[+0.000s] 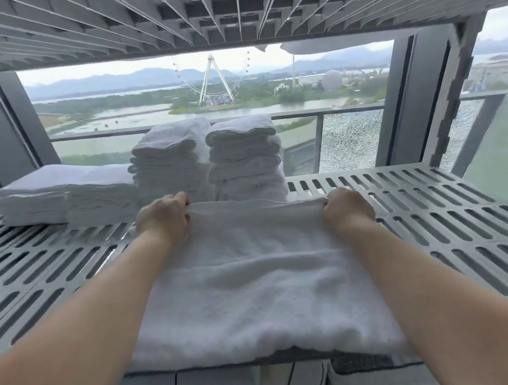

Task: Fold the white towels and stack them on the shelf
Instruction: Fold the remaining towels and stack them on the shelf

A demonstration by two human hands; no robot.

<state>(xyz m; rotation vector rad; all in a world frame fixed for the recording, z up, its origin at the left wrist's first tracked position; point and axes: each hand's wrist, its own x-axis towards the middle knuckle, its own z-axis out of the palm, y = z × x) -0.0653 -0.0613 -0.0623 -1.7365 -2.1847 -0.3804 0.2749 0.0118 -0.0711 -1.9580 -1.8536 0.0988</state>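
Observation:
A white towel [263, 285] lies spread on the grey slotted shelf [450, 225], its near edge hanging over the shelf front. My left hand [163, 219] grips the towel's far left corner. My right hand [346, 209] grips the far right corner. The far edge is stretched taut between them. Right behind it stand two tall stacks of folded white towels, the left stack [170, 162] and the right stack [245, 158].
A lower, wide pile of flat folded white cloths [64, 193] lies at the back left of the shelf. The slotted underside of an upper shelf [232, 8] hangs close overhead. Grey shelf posts [412, 101] stand at the right, with a window behind.

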